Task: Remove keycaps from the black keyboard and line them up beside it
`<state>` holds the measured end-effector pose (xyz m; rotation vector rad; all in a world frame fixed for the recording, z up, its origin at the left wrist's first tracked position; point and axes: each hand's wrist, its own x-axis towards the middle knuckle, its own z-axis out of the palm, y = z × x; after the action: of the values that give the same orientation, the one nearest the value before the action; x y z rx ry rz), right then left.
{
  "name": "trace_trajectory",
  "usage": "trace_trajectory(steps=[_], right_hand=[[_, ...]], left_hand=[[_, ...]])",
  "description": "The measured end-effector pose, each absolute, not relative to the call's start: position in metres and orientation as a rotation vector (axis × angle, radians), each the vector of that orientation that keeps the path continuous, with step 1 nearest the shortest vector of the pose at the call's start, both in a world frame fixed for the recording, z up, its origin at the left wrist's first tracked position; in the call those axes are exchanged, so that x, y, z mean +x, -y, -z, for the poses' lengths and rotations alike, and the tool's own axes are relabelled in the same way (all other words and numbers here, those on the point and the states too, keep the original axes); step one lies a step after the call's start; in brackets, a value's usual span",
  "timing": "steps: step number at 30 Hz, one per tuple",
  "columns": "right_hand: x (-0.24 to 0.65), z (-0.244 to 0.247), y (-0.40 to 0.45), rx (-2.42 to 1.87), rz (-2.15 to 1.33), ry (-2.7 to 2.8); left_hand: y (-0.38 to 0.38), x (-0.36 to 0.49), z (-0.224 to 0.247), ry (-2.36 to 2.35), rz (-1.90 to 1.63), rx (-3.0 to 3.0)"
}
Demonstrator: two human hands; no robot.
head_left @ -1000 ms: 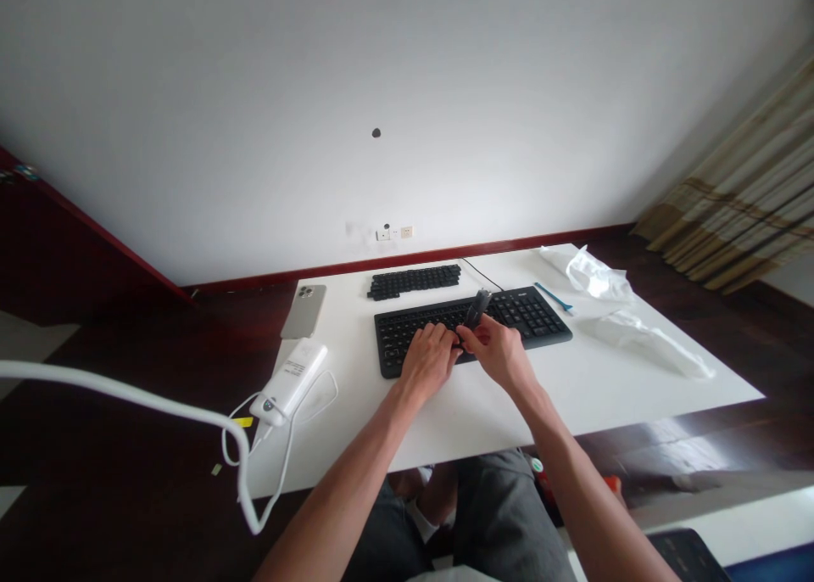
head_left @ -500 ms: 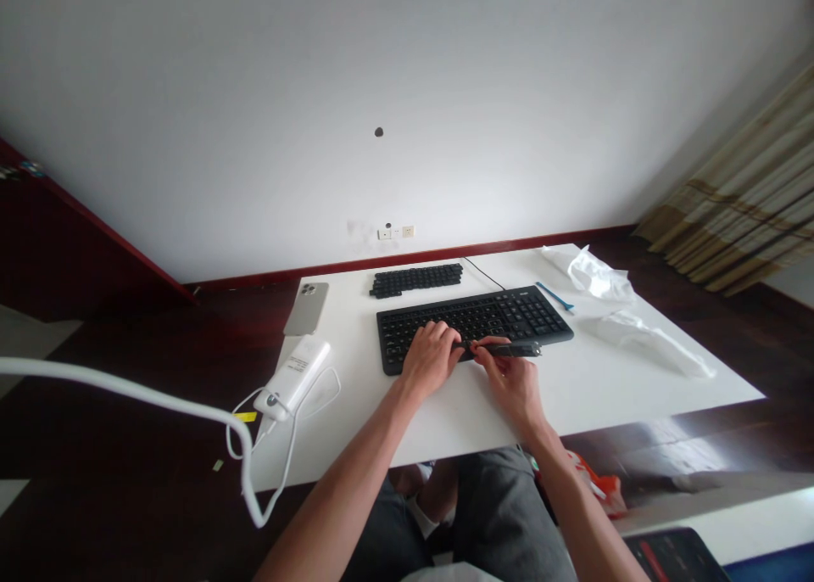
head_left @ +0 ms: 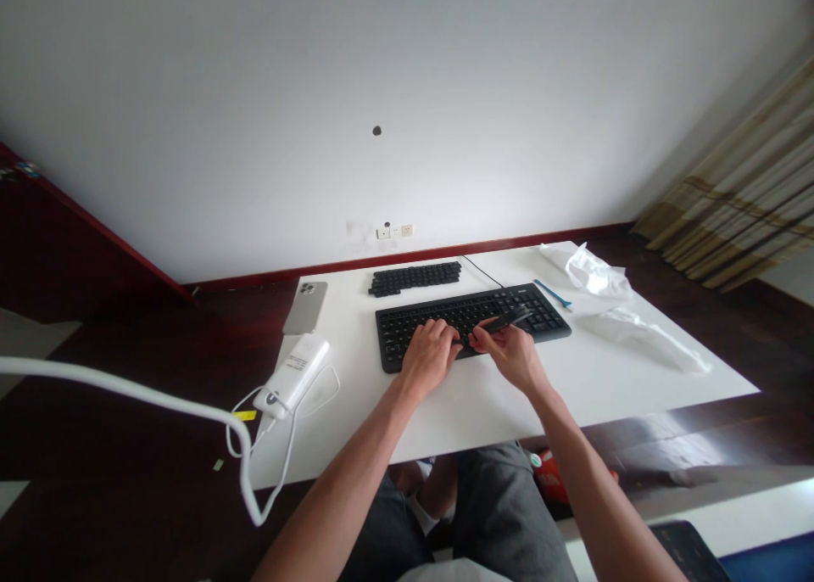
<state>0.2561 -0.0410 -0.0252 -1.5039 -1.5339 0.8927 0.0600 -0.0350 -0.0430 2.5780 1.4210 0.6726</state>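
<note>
A black keyboard [head_left: 547, 315] lies on the white table. Much of its main key area looks stripped of keycaps, while the number pad on the right still has its keys. My left hand [head_left: 429, 353] rests on its front edge with curled fingers, thumb close to the forefinger. Just to the right, my right hand [head_left: 509, 350] is closed around a slim black tool [head_left: 512, 316], whose near end points down to the keyboard's front edge. The tool's exact kind and its tip are hidden. Behind the keyboard sits a block of black keycaps [head_left: 416, 278] in rows.
A blue pry tool [head_left: 552, 293] lies behind the keyboard's right end. Crumpled white plastic bags [head_left: 594, 272] are on the right. On the left are a phone [head_left: 305, 308], a white power bank [head_left: 296, 377] with a cable, and a thick white bent arm [head_left: 127, 387].
My right hand has turned, so the black tool's far end has swung up and away from me, over the keyboard. The left hand stays nearly in place.
</note>
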Motion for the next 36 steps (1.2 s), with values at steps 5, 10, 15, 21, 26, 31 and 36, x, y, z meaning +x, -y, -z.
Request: trace_trajectory(steps=[5,10,15,21,26,31,36], right_hand=[[0.255,0.012,0.026,-1.568,-0.951,1.591],[0.24,0.003,0.034,-1.667,-0.696,1.719],[0.234,-0.003,0.041,-1.713,-0.608,1.784],[0.234,0.003,0.055,-1.633,-0.591,1.756],[0.24,0.026,0.069,-1.49,-0.695,1.631],[0.239,0.04,0.077,-1.49,-0.651,1.576],[0.239,0.052,0.083,-1.475,-0.6,1.543]], left_hand=[[0.035,0.061,0.041,-1.452,-0.663,2.557],[0.037,0.064,0.039,-1.468,-0.653,2.569],[0.035,0.066,0.04,-1.478,-0.649,2.563],[0.033,0.066,0.044,-1.445,-0.716,2.502],[0.033,0.066,0.046,-1.416,-0.775,2.443],[0.033,0.064,0.047,-1.411,-0.765,2.416],[0.031,0.062,0.048,-1.382,-0.816,2.356]])
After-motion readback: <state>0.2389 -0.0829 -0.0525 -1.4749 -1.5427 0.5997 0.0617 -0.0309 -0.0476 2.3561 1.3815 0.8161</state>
